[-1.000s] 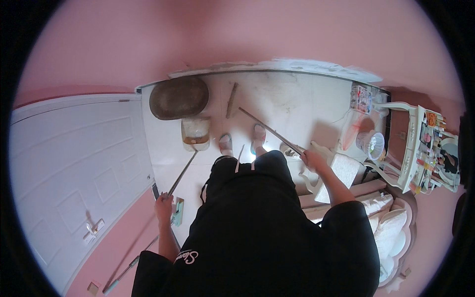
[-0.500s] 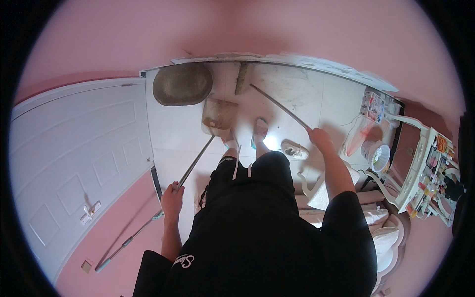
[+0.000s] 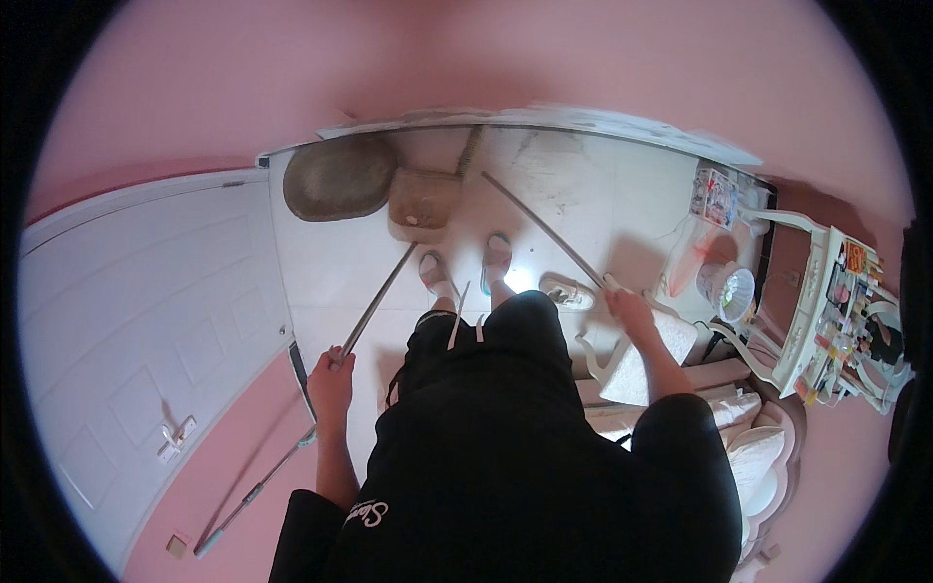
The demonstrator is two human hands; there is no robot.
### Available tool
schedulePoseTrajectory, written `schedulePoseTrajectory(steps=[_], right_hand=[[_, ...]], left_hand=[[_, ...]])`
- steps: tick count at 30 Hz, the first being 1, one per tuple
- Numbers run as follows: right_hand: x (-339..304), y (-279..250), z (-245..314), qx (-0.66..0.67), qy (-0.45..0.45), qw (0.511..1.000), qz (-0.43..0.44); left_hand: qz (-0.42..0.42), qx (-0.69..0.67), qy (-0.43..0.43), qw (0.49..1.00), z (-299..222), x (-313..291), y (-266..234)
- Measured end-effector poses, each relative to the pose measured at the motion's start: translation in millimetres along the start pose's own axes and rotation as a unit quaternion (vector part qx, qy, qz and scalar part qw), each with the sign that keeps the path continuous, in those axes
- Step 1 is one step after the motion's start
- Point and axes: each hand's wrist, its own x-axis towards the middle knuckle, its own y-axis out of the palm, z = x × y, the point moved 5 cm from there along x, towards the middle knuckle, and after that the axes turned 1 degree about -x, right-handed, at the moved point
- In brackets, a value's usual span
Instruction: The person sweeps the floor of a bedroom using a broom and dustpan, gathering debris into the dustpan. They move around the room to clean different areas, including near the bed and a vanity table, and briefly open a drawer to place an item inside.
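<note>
My left hand [image 3: 333,377] is closed round the long handle of a dustpan [image 3: 425,194], which lies on the floor beyond my feet. Inside its brown pan sits a small pale bit of debris, too small to name. My right hand [image 3: 630,309] grips a broom by its slanting stick [image 3: 544,228]. The broom head [image 3: 470,150], bristles along one side, stands near the far wall, close to the pan's far right corner; whether they touch I cannot tell. Part of the stick near the head is hard to make out. Greyish dirt marks show on the floor right of the broom.
A dark oval mat [image 3: 340,179] lies left of the dustpan. A white door [image 3: 155,340] and a leaning pole [image 3: 255,492] are at left. To the right are a shoe [image 3: 567,291], a waste bin [image 3: 727,290], a white chair [image 3: 646,355] and a cluttered dressing table [image 3: 826,321].
The dustpan has moved farther from me, up towards the broom head and beside the mat. My right hand has come slightly nearer to me. The whole view has shifted a little.
</note>
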Motion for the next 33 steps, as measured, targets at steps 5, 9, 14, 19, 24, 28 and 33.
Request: schedulePoseTrajectory(steps=[5, 9, 14, 19, 24, 28, 33], right_hand=[[68, 13, 26, -0.058, -0.010, 0.998, -0.022], [77, 7, -12, -0.050, 0.089, 0.994, 0.026], [79, 9, -64, -0.072, 0.099, 0.991, 0.053], [62, 7, -89, -0.047, 0.081, 0.995, 0.025], [26, 47, -141, 0.114, 0.173, 0.976, 0.065], [-13, 127, -148, 0.194, 0.196, 0.959, 0.068], [-81, 182, -90, 0.269, 0.223, 0.930, 0.116]], left_hand=[[0.008, 0.005, -0.070, 0.998, -16, -7, -6], [-0.006, 0.073, -0.029, 0.997, -9, -2, 8], [0.033, 0.037, -0.083, 0.995, -32, -2, 9], [0.001, 0.030, -0.012, 0.999, -7, 9, 23], [0.016, 0.076, 0.018, 0.997, -29, 17, 22], [0.024, 0.125, 0.033, 0.991, -60, 24, 20], [0.011, 0.131, 0.104, 0.986, -87, 39, 15]])
